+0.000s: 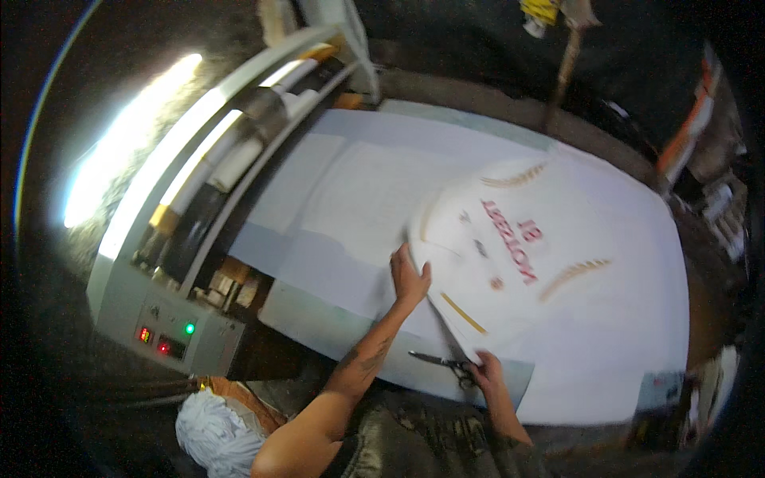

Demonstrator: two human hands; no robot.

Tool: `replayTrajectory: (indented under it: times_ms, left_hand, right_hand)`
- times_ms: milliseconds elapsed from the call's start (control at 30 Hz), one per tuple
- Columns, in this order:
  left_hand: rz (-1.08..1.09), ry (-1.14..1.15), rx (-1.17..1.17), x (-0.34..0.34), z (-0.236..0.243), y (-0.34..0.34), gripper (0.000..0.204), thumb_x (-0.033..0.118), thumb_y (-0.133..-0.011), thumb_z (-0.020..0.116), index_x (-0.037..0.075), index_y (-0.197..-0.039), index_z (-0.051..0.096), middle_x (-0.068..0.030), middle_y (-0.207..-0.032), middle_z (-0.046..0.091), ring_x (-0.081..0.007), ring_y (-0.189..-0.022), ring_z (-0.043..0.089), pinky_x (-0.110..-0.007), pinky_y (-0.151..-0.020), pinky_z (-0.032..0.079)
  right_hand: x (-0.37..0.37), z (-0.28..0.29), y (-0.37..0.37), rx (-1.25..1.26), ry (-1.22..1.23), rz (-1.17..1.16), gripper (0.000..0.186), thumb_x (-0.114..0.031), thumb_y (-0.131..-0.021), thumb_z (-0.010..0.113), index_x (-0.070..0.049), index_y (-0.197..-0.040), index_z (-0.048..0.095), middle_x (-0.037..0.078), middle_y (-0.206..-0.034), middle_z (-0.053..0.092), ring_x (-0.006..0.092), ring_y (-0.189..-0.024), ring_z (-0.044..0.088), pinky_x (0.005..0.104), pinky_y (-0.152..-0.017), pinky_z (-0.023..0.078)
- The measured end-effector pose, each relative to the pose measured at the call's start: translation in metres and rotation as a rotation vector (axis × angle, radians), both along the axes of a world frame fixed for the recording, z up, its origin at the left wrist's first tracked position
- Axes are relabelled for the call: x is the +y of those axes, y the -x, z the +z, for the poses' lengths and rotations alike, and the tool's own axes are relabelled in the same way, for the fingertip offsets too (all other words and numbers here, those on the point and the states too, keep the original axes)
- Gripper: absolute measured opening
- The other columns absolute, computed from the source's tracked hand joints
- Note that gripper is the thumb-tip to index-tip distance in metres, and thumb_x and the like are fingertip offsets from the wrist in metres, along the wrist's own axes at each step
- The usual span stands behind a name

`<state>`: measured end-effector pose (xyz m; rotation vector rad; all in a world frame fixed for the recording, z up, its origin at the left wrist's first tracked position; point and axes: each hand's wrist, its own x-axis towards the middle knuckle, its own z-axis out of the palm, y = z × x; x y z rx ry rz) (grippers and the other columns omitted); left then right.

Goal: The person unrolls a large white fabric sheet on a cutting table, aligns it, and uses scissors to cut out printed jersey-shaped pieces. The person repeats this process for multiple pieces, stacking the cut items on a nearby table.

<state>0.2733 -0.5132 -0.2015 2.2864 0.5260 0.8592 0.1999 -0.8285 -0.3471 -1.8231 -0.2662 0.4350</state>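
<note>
A large white printed sheet [470, 207], with mirrored red lettering and tan wheat-like and stripe motifs, lies over the pale table covering. Its near edge is lifted and curls slightly. My left hand [409, 279] grips that edge at the sheet's left side, thumb and fingers closed on it. At the sheet's near corner, my right hand [489, 374] is closed around the handle loops of dark scissors [437, 359], their blades pointing left. My right fingertips also meet the sheet's corner; whether they pinch it is blurred.
On the left stands a roller machine [171, 319] with a lit control panel and long rollers. White cloth [215, 430] is heaped at the lower left. Pale sheets cover the table [319, 319]. A pole [567, 68] rises beyond the far edge.
</note>
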Motion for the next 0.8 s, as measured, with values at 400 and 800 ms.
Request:
replayTrajectory:
  times_ms: [400, 800]
  left_hand:
    - [-0.177, 0.548, 0.303, 0.055, -0.058, 0.113, 0.08, 0.007, -0.081, 0.068, 0.004, -0.144, 0.02, -0.0255, -0.128, 0.049, -0.0366, -0.12, 0.048, -0.041, -0.102, 0.038]
    - [-0.267, 0.488, 0.232, 0.085, -0.086, 0.082, 0.078, 0.01, -0.077, 0.072, -0.003, -0.14, 0.027, -0.0245, -0.134, 0.044, -0.035, -0.125, 0.043, -0.038, -0.106, 0.032]
  right_hand:
    - [0.126, 0.077, -0.028, 0.738, -0.803, -0.708, 0.023, -0.009, -0.08, 0.067, -0.008, -0.101, 0.057, 0.007, -0.087, 0.062, 0.0203, -0.071, 0.059, 0.032, -0.055, 0.047]
    - [-0.022, 0.037, -0.158, 0.214, -0.445, -1.149, 0.025, 0.001, -0.076, 0.07, 0.002, -0.095, 0.053, 0.008, -0.085, 0.061, 0.0186, -0.07, 0.061, 0.0338, -0.057, 0.051]
